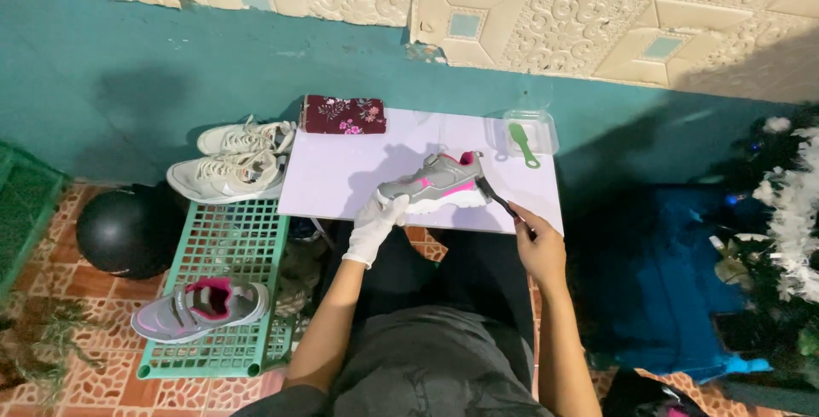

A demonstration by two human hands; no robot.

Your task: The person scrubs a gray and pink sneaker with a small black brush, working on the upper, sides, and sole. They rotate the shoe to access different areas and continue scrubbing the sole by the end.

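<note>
Fingers of the gloved left hand (pixel 373 225) wrap the toe of a grey/pink shoe (pixel 435 184) standing on the white desk (pixel 341 178); right hand (pixel 539 251) fingers pinch a dark brush (pixel 495 197) w/ bristles at the heel. Green brush (pixel 522 142) lies in a clear tray (pixel 546 123) behind; matching shoe (pixel 200 308) sits on a green rack (pixel 230 246) at left.
</note>
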